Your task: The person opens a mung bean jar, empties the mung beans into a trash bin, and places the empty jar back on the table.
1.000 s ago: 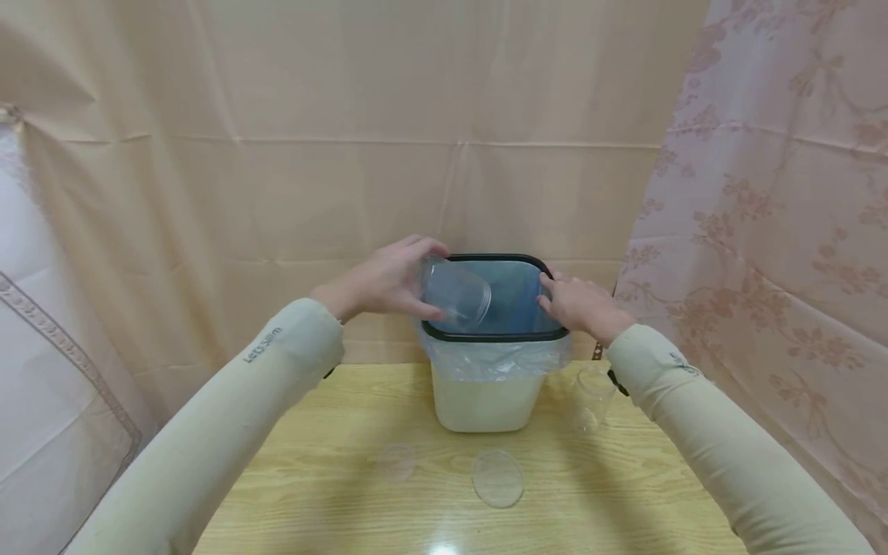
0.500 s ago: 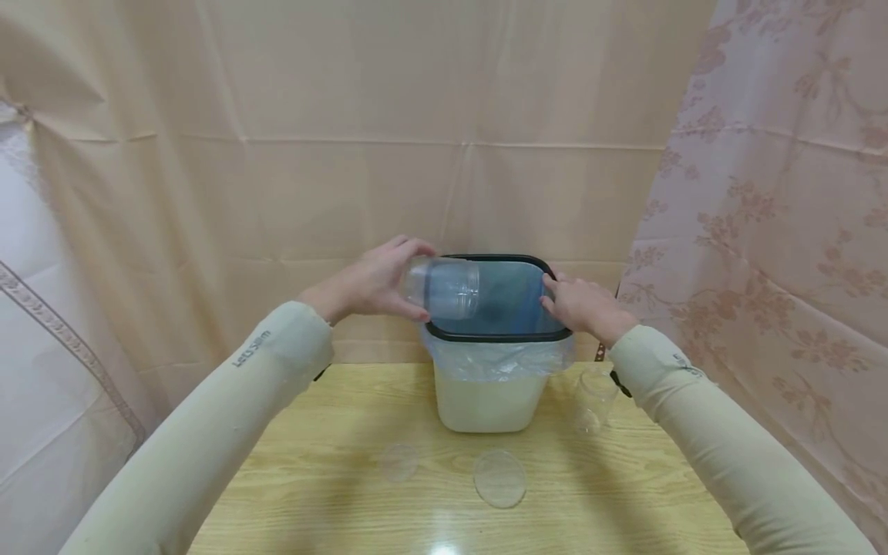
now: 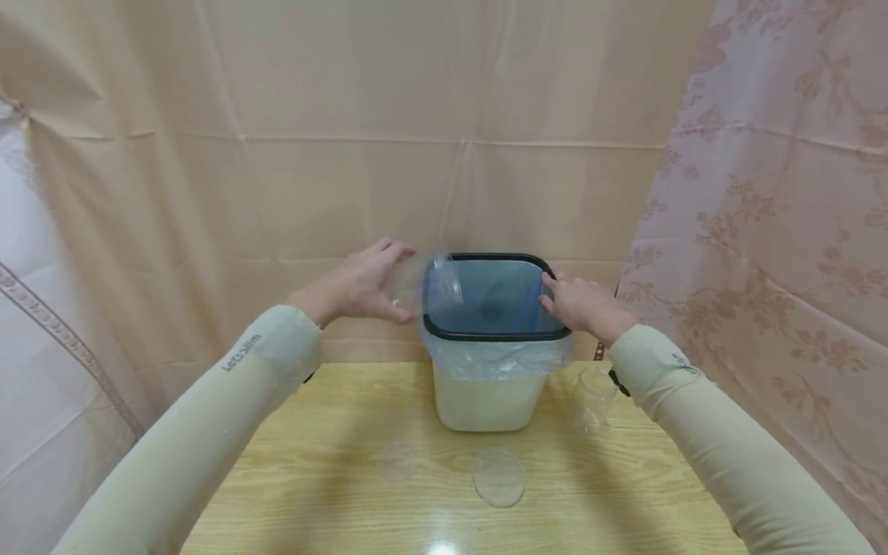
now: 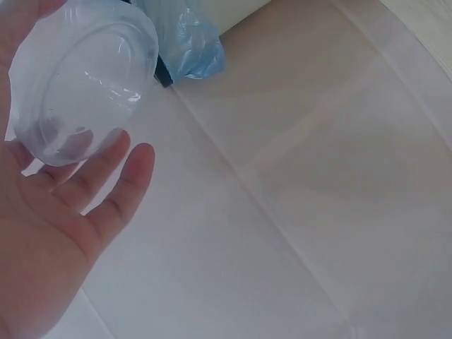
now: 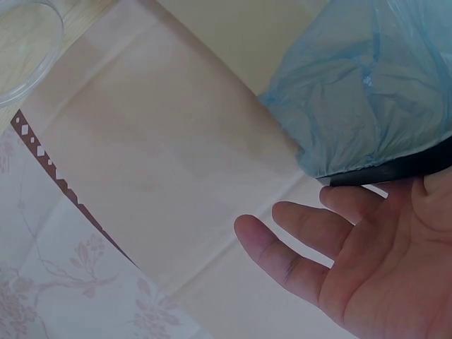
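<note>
My left hand point(image 3: 357, 285) holds a clear plastic jar point(image 3: 442, 287) around its base end. The jar lies tipped on its side, its ridged mouth facing right over the left rim of a cream trash bin point(image 3: 488, 405). In the left wrist view, the clear jar point(image 4: 92, 78) rests between thumb and fingers, the little finger free. A bluish plastic bag point(image 3: 496, 361) lines the bin and folds over under its black rim ring point(image 3: 496, 337). My right hand point(image 3: 586, 306) grips the right side of that rim; its outer fingers point(image 5: 307, 229) spread loosely, the thumb partly hidden.
Another clear jar point(image 3: 593, 397) stands on the wooden table point(image 3: 333, 416) right of the bin. Two clear round discs, a larger one point(image 3: 499, 478) and a fainter smaller one point(image 3: 398, 462), lie in front. A beige curtain point(image 3: 347, 177) hangs close behind.
My left hand has drawn the jar leftward, from over the bin opening to its left rim, and the jar's mouth has turned from downward to slightly upward. The right hand stays put.
</note>
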`<state>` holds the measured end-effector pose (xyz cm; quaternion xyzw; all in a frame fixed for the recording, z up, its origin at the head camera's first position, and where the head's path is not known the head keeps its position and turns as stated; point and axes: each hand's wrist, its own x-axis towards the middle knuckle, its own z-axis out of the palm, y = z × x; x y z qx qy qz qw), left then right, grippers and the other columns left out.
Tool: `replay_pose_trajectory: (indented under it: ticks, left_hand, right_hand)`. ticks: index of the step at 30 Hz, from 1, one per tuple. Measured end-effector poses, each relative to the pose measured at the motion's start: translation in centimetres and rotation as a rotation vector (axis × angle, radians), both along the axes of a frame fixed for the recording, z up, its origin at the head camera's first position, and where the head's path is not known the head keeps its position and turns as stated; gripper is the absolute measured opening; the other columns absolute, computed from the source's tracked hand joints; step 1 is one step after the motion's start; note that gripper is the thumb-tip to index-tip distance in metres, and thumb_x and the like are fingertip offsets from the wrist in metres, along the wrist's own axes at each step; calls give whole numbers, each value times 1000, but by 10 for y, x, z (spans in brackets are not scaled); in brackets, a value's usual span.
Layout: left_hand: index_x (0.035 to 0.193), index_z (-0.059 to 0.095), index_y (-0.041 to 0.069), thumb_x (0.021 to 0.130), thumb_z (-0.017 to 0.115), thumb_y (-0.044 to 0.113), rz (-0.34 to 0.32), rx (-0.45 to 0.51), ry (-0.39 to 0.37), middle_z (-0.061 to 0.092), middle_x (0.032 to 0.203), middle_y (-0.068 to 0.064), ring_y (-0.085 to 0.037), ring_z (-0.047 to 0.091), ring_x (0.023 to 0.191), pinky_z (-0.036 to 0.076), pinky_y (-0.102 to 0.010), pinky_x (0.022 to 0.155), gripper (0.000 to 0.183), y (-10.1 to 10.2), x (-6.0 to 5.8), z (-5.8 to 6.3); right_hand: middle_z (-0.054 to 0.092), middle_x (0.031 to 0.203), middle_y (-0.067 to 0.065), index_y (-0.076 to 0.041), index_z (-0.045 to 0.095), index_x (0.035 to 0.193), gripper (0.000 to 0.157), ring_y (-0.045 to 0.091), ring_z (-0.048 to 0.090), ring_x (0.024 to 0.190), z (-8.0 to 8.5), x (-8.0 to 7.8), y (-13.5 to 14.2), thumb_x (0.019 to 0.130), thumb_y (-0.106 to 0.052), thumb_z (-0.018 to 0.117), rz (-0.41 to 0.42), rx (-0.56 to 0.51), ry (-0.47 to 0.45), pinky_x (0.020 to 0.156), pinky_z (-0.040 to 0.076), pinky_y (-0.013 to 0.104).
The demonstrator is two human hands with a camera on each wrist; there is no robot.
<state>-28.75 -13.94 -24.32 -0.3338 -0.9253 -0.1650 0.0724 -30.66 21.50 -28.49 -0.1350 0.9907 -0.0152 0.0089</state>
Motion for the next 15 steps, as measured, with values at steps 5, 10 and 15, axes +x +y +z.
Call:
replay_pose_trajectory:
  ticks: [5, 10, 15]
  left_hand:
    - [151, 36, 0, 71, 90, 38, 41, -21, -39, 42, 145, -20, -37, 55, 118, 45, -52, 104, 104, -4, 2, -3]
    - [149, 34, -3, 72, 90, 37, 52, -22, -69, 44, 145, -24, -40, 51, 125, 41, -54, 108, 103, -14, 3, -6]
    - [148, 34, -3, 72, 90, 38, 43, -24, -65, 51, 141, -25, -41, 54, 122, 43, -56, 104, 103, -14, 1, -9]
  right_hand:
    - [19, 164, 26, -1, 26, 158, 59, 49, 35, 141, 0, 1, 0, 109, -28, 43, 0, 8, -2, 113, 28, 62]
    - [19, 163, 26, -1, 26, 158, 59, 48, 36, 141, 0, 2, -3, 109, -29, 44, 2, 4, -6, 114, 29, 60]
    - [20, 164, 25, -1, 26, 159, 59, 47, 36, 141, 1, 3, 1, 109, -28, 44, -19, 7, -5, 114, 29, 60]
